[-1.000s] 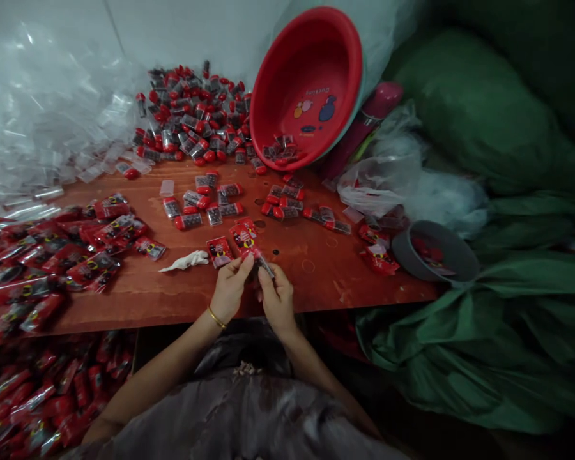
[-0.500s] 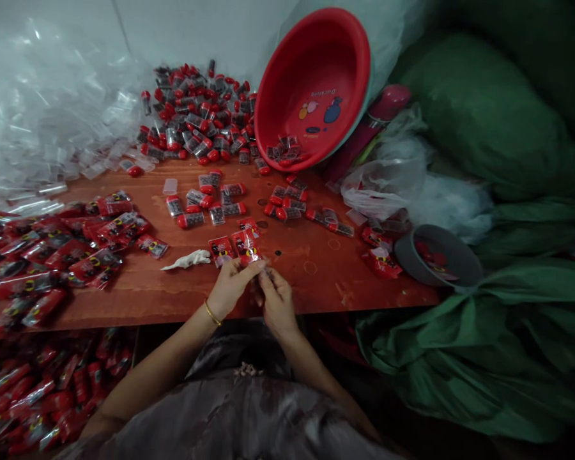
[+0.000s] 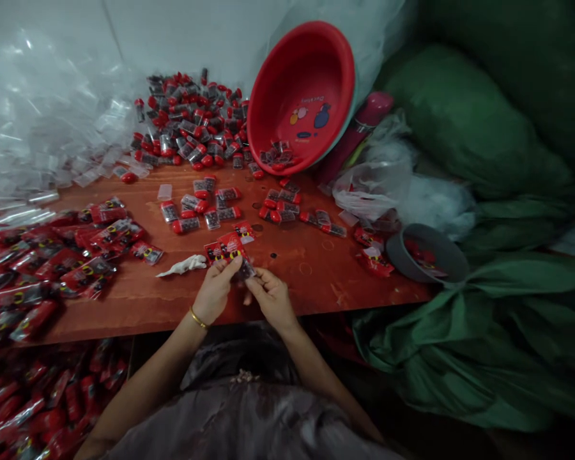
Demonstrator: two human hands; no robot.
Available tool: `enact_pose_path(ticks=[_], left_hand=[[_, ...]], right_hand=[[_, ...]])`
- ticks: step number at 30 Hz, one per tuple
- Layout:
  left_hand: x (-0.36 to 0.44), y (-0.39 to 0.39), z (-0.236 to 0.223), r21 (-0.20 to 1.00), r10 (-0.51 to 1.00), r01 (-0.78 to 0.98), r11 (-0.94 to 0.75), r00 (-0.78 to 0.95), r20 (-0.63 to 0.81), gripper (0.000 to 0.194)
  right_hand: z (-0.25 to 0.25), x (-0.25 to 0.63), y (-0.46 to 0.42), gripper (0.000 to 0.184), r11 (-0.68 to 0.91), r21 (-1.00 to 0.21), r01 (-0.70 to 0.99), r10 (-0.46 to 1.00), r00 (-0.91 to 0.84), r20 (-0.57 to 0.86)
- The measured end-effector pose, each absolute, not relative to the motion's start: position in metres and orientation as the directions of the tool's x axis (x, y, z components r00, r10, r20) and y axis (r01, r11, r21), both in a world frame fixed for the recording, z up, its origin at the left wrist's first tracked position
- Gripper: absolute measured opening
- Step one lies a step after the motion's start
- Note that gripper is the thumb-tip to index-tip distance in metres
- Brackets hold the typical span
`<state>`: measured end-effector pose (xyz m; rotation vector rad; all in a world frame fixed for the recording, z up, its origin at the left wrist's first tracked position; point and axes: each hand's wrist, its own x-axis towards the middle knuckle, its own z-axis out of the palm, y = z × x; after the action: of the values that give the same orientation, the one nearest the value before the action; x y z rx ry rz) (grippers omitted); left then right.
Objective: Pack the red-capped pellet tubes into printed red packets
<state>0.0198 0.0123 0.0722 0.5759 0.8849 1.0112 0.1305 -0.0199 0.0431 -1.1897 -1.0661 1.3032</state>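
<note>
My left hand (image 3: 216, 287) pinches a small red printed packet (image 3: 237, 248) between thumb and fingers, near the table's front edge. On the same packet's clear lower end, where something dark shows through, the thumb and fingers of my right hand (image 3: 272, 297) are closed. Just behind the hands lie a red printed card (image 3: 213, 252), partly covered, and another red card (image 3: 244, 232). A crumpled white scrap (image 3: 184, 265) rests to the left of my left hand. Several clear containers with red caps (image 3: 188, 225) lie farther back.
Filled red packets (image 3: 71, 265) pile up at the left, with clear plastic sleeves (image 3: 52, 128) behind. Capped containers (image 3: 196, 118) heap at the back beside a tilted red basin (image 3: 301, 83). A grey bowl (image 3: 412, 255) and green sacks (image 3: 474, 345) are at the right.
The packet has come up between my hands, its red printed face now showing beyond my left thumb. My hands have moved slightly left and a little apart. The camera view has shifted slightly.
</note>
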Motion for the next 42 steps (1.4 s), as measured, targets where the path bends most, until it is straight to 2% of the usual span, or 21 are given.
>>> enact_pose_path(ticks=[5,8,10,11,13,16,18,19,21,22,24,26,29,32,35,39,42], left_hand=[[0.020,0.009,0.064,0.734,0.892,-0.507,0.451,0.271,-0.361,0.030],[0.006,0.018,0.063,0.726,0.883,-0.502,0.469,0.240,-0.404,0.030],[-0.017,0.030,0.069,0.730,0.888,-0.513,0.453,0.181,-0.424,0.028],[-0.033,0.038,0.074,0.731,0.892,-0.526,0.434,0.137,-0.431,0.025],[-0.071,0.053,0.086,0.738,0.894,-0.569,0.363,-0.011,-0.448,0.018],[-0.121,0.068,0.103,0.733,0.824,-0.645,0.215,-0.284,-0.491,0.045],[-0.138,0.069,0.106,0.747,0.815,-0.643,0.169,-0.335,-0.473,0.056],[-0.139,0.067,0.103,0.775,0.820,-0.613,0.152,-0.359,-0.445,0.054],[-0.129,0.060,0.091,0.881,0.842,-0.459,0.117,-0.425,-0.333,0.035],[-0.120,0.056,0.082,0.949,0.854,-0.304,0.087,-0.467,-0.228,0.028],[-0.097,0.050,0.062,0.997,0.916,0.074,0.021,-0.401,0.010,0.036],[-0.077,0.047,0.046,0.910,0.954,0.401,-0.109,-0.216,0.209,0.032],[-0.055,0.045,0.036,0.695,0.939,0.660,-0.285,0.046,0.342,0.028],[-0.042,0.040,0.039,0.591,0.919,0.728,-0.347,0.137,0.371,0.029],[-0.035,0.032,0.045,0.597,0.916,0.719,-0.356,0.141,0.376,0.027],[-0.033,0.025,0.053,0.715,0.936,0.614,-0.335,0.132,0.325,0.024],[-0.031,0.029,0.059,0.838,0.982,0.515,-0.178,0.033,0.188,0.028]], right_hand=[[0.037,0.124,-0.012,0.024,-0.057,-0.998,-0.010,0.991,0.117,-0.057],[0.039,0.133,0.004,0.024,0.051,-0.973,0.227,0.990,0.118,0.079],[0.043,0.155,0.026,0.025,0.096,-0.854,0.512,0.969,0.148,0.198],[0.045,0.170,0.040,0.028,0.072,-0.744,0.664,0.954,0.172,0.245],[0.047,0.205,0.069,0.037,-0.069,-0.511,0.857,0.929,0.242,0.280],[0.038,0.246,0.103,0.050,-0.232,-0.250,0.940,0.935,0.286,0.209],[0.026,0.255,0.109,0.050,-0.236,-0.171,0.957,0.949,0.265,0.174],[0.020,0.254,0.106,0.049,-0.218,-0.150,0.964,0.955,0.243,0.173],[0.010,0.241,0.090,0.047,-0.169,-0.127,0.977,0.960,0.192,0.205],[0.007,0.233,0.079,0.047,-0.142,-0.119,0.983,0.960,0.166,0.227],[0.006,0.215,0.055,0.044,-0.097,-0.106,0.990,0.956,0.122,0.267],[0.010,0.199,0.038,0.041,-0.076,-0.109,0.991,0.947,0.106,0.303],[0.024,0.175,0.035,0.040,-0.042,-0.134,0.990,0.949,0.081,0.305],[0.035,0.152,0.055,0.042,-0.049,-0.146,0.988,0.978,0.077,0.193],[0.036,0.136,0.080,0.037,-0.135,-0.147,0.980,0.984,0.150,0.096],[0.027,0.132,0.095,0.022,-0.159,-0.187,0.970,0.984,0.172,0.056],[0.027,0.137,0.085,0.020,-0.074,-0.288,0.955,0.989,0.108,0.103]])
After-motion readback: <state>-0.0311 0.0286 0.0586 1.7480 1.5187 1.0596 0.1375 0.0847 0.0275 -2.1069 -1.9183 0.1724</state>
